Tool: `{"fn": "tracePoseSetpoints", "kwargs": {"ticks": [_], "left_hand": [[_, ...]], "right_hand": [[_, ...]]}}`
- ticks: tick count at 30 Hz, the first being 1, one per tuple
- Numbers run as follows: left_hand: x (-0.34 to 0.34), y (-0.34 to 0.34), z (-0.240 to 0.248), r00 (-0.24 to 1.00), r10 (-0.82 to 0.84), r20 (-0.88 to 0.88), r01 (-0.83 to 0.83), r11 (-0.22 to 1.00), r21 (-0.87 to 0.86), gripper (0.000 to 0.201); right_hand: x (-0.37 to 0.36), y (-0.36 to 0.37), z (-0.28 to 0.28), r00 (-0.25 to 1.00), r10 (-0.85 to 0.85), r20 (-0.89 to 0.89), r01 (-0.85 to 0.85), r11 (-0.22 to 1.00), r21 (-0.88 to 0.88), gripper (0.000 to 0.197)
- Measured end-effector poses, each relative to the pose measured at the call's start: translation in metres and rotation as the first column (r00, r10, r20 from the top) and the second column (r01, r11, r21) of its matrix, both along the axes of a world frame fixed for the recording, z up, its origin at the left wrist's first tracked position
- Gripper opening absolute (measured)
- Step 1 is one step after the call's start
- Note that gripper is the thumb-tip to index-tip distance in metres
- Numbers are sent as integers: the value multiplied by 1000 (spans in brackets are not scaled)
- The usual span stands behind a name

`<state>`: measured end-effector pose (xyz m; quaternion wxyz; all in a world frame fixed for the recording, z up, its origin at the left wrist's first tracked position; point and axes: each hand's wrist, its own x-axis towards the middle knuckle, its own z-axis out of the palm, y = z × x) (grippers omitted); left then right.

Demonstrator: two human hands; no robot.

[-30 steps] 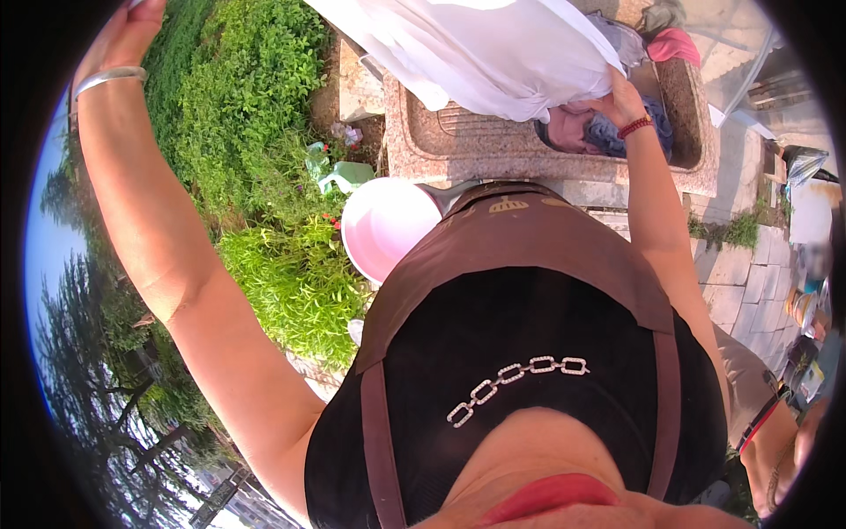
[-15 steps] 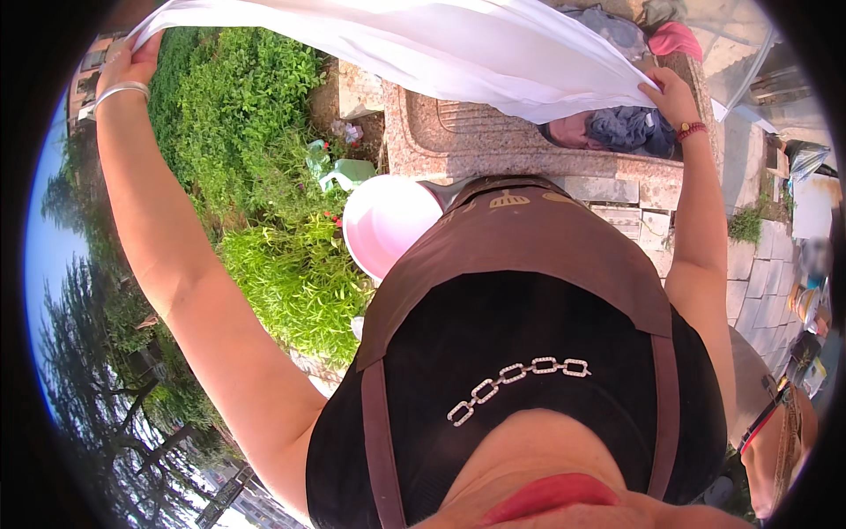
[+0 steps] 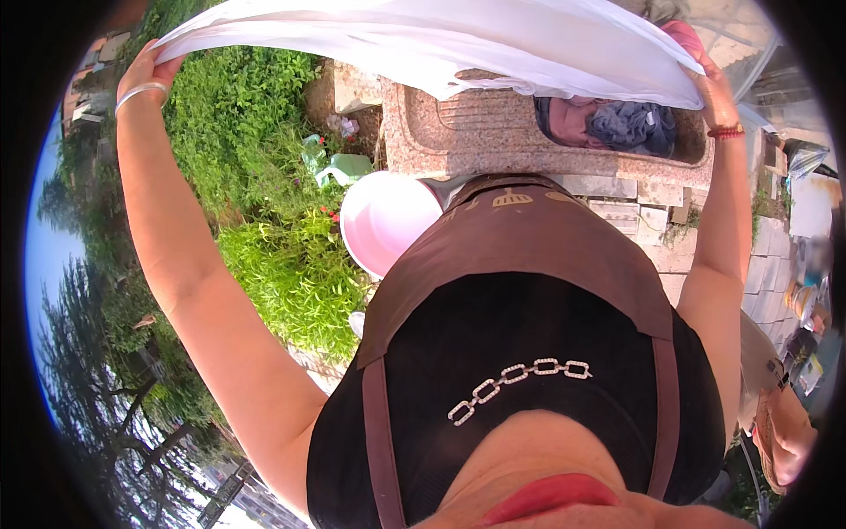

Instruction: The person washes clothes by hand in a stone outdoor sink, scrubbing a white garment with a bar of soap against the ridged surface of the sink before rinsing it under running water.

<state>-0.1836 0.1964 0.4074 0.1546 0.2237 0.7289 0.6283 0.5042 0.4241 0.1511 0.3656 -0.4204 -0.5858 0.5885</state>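
A wide white cloth (image 3: 423, 48) is stretched between my raised hands across the top of the view, its upper part out of sight. My left hand (image 3: 152, 69), with a silver bangle at the wrist, is closed on the cloth's left end. At the other end, my right hand (image 3: 718, 95) pinches the edge, a red bracelet below it. Under the cloth stands a speckled stone sink (image 3: 529, 160) with a ribbed washboard part. In its basin lies a heap of dark blue-grey and dull pink clothes (image 3: 617, 125). The cloth hides the sink's far side.
A pink basin (image 3: 389, 225) sits left of my brown apron (image 3: 520, 234). Green plants (image 3: 291, 273) grow along the left, with a green plastic piece (image 3: 345, 167) among them. Paving (image 3: 767, 264) runs along the right, where another person's arm (image 3: 780, 432) shows at the lower edge.
Both my hands have shifted right, the left one slightly inward and the right one outward. The cloth has moved with them, uncovering more of the clothes and the sink's right end.
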Motion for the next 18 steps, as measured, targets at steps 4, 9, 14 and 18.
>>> {"fn": "tracePoseSetpoints", "kwargs": {"ticks": [4, 9, 14, 18], "left_hand": [[-24, -12, -27, 994, 59, 89, -48, 991, -128, 35], [-35, -23, -47, 992, -10, 127, 49, 948, -313, 32], [30, 2, -33, 986, -105, 129, 140, 944, -300, 33], [132, 12, -5, 875, -449, 181, 477, 863, -167, 58]], "right_hand": [[48, 24, 26, 683, 271, 679, -492, 857, 153, 22], [40, 22, 66, 596, 16, 803, -107, 993, 59, 24], [35, 61, 64, 997, -79, 11, 79, 967, -243, 43], [-35, 37, 119, 998, 34, -46, -35, 999, -30, 45]]}}
